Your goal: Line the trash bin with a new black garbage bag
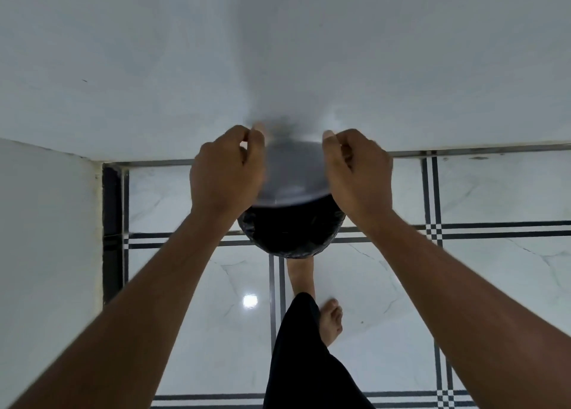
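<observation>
While both hands (227,173) (360,170) pinch bag (290,167), bin (290,235) black-lined.

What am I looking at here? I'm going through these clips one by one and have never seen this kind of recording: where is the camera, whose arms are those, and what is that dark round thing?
There is no machine. The single picture comes from a wide-angle camera worn on a person's head, looking down past their own arms, which is why the walls look bent. The left hand and right hand are both closed in a pinch at the far edge of a round trash bin. Its top is motion-blurred, so the exact grip is unclear. The shiny dark material around the bin's near side is the black garbage bag. The bin stands by a white wall on a glossy tiled floor. The person's bare foot shows below.
</observation>
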`<state>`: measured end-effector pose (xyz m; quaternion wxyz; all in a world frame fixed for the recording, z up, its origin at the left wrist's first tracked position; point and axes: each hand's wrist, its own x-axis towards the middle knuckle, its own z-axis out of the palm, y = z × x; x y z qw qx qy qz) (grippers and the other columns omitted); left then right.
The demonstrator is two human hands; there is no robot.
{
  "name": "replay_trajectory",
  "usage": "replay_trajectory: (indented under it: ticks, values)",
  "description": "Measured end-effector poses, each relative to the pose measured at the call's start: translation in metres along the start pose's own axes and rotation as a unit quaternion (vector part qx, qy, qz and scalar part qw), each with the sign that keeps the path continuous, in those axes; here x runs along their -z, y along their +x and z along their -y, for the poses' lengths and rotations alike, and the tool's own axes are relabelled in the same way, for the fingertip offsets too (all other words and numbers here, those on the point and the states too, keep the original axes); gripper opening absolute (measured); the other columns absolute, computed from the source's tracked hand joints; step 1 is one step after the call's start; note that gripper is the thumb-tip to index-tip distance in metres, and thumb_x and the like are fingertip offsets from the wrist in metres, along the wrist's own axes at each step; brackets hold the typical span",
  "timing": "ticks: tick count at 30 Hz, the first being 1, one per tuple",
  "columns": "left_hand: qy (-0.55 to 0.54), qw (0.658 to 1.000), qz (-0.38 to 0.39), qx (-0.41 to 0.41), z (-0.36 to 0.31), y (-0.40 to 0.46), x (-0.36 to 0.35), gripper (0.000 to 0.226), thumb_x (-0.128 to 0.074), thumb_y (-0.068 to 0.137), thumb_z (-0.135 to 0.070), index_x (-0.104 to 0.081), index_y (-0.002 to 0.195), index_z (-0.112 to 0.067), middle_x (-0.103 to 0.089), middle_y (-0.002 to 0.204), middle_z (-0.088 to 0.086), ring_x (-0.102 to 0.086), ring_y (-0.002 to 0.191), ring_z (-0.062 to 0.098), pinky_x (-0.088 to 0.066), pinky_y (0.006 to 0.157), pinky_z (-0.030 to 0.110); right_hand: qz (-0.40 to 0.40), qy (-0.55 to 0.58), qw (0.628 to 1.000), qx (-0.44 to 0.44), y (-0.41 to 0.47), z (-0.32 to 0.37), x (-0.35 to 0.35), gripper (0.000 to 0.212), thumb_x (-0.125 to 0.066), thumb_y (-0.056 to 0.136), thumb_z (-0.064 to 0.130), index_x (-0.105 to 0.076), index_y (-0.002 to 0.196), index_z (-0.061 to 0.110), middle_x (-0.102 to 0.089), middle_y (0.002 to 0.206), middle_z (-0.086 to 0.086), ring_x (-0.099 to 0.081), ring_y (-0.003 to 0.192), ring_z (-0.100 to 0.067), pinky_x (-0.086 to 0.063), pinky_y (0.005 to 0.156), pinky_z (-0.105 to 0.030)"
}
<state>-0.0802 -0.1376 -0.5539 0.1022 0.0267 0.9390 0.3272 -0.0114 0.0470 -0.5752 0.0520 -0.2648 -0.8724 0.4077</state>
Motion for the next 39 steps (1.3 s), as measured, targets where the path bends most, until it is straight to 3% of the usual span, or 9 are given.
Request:
replay_trajectory:
  ticks: [2, 5, 10, 15, 18, 21, 31, 35, 39]
  values:
    - [-0.031, 0.998, 0.017, 0.045, 0.010, -0.005, -0.010, 0.042, -0.049, 0.104, -0.049, -0.061, 0.076, -0.022, -0.063, 0.056, -0.004, -0.064, 0.060, 0.021, -0.053, 0.064, 0.036, 0.013, -0.010, 0.999, -0.038, -0.004, -0.014, -0.001, 0.046, -0.055, 0.109, 0.039, -0.046, 0.066, 0.027, -0.053, 0.056, 0.007, -0.050, 0.056, -0.011, -0.043, 0.065, -0.031]
    - [-0.023, 0.996, 0.044, 0.068, 0.033, -0.023, -0.036, 0.038, -0.055, 0.104, -0.045, -0.060, 0.073, -0.023, -0.066, 0.065, -0.005, -0.066, 0.068, 0.016, -0.050, 0.067, 0.035, 0.038, 0.013, 0.997, -0.068, -0.016, -0.040, -0.013, 0.038, -0.060, 0.107, 0.032, -0.059, 0.071, 0.017, -0.063, 0.064, 0.005, -0.060, 0.066, -0.014, -0.048, 0.066, -0.027]
    - [-0.004, 0.994, 0.089, 0.057, 0.077, -0.044, -0.085, 0.022, -0.059, 0.102, -0.033, -0.073, 0.118, -0.024, -0.073, 0.123, -0.004, -0.066, 0.113, 0.019, -0.054, 0.103, 0.043, 0.081, -0.002, 0.995, -0.049, -0.029, -0.085, -0.048, 0.017, -0.067, 0.103, 0.031, -0.079, 0.103, 0.019, -0.080, 0.105, 0.007, -0.071, 0.100, -0.017, -0.056, 0.092, -0.033]
    - [0.112, 0.983, 0.128, 0.072, 0.120, -0.045, -0.139, 0.067, -0.052, 0.099, -0.059, -0.044, 0.157, -0.025, -0.040, 0.166, 0.011, -0.038, 0.152, 0.036, -0.037, 0.121, 0.058, 0.161, -0.138, 0.977, 0.009, -0.026, -0.132, -0.096, 0.070, -0.053, 0.097, 0.063, -0.057, 0.155, 0.023, -0.052, 0.164, -0.008, -0.048, 0.149, -0.036, -0.045, 0.120, -0.048]
    - [0.114, 0.980, 0.147, 0.069, 0.140, -0.048, -0.169, 0.083, -0.043, 0.101, -0.067, -0.018, 0.170, -0.027, -0.009, 0.178, 0.013, -0.009, 0.164, 0.039, -0.017, 0.130, 0.060, 0.181, -0.227, 0.955, 0.063, -0.032, -0.163, -0.118, 0.087, -0.047, 0.100, 0.073, -0.036, 0.171, 0.023, -0.026, 0.179, -0.018, -0.027, 0.163, -0.047, -0.034, 0.128, -0.061]
    - [0.131, 0.979, 0.148, 0.039, 0.146, -0.051, -0.180, 0.089, -0.034, 0.100, -0.072, -0.011, 0.172, -0.025, 0.000, 0.179, 0.013, 0.001, 0.164, 0.042, -0.010, 0.130, 0.060, 0.168, -0.261, 0.947, 0.079, -0.044, -0.177, -0.122, 0.088, -0.046, 0.104, 0.074, -0.025, 0.175, 0.026, -0.015, 0.182, -0.018, -0.020, 0.165, -0.048, -0.033, 0.128, -0.064]
    - [0.158, 0.971, 0.176, -0.030, 0.142, -0.035, -0.173, 0.088, -0.040, 0.101, -0.072, -0.018, 0.171, -0.023, -0.010, 0.178, 0.015, -0.010, 0.164, 0.042, -0.019, 0.130, 0.056, 0.161, -0.234, 0.958, 0.027, -0.042, -0.179, -0.108, 0.089, -0.046, 0.100, 0.079, -0.028, 0.172, 0.032, -0.019, 0.181, -0.014, -0.025, 0.164, -0.044, -0.039, 0.125, -0.062]
    - [0.134, 0.972, 0.192, 0.019, 0.119, -0.027, -0.154, 0.088, -0.050, 0.100, -0.071, -0.024, 0.169, -0.022, -0.023, 0.176, 0.011, -0.025, 0.161, 0.036, -0.032, 0.126, 0.058, 0.185, -0.180, 0.965, -0.045, -0.030, -0.155, -0.093, 0.086, -0.049, 0.092, 0.074, -0.040, 0.166, 0.031, -0.034, 0.176, -0.008, -0.036, 0.160, -0.035, -0.036, 0.127, -0.059]
    - [0.092, 0.986, 0.139, -0.006, 0.081, -0.027, -0.124, 0.075, -0.056, 0.103, -0.056, -0.033, 0.165, -0.022, -0.040, 0.168, 0.005, -0.043, 0.150, 0.031, -0.042, 0.118, 0.052, 0.139, -0.050, 0.986, -0.078, -0.013, -0.129, -0.062, 0.065, -0.059, 0.097, 0.062, -0.059, 0.152, 0.029, -0.066, 0.149, 0.003, -0.060, 0.138, -0.027, -0.051, 0.114, -0.046]
